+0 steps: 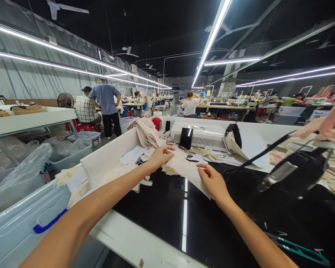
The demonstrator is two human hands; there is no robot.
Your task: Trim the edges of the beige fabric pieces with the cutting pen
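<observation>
The pale cloth lies on the black surface, on the person's side of the phone; its long axis goes slantwise, from near the phone toward the person and rightward. The left hand is at the end nearer the phone, the right hand along the right edge. Whether their curled fingers pinch the cloth, one cannot tell.

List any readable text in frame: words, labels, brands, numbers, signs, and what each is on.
None legible.
Far wall: sign lettering, too small and blurred.
Pillar sign: too small.
White paper left of the hands: faint marks, unreadable.
</observation>
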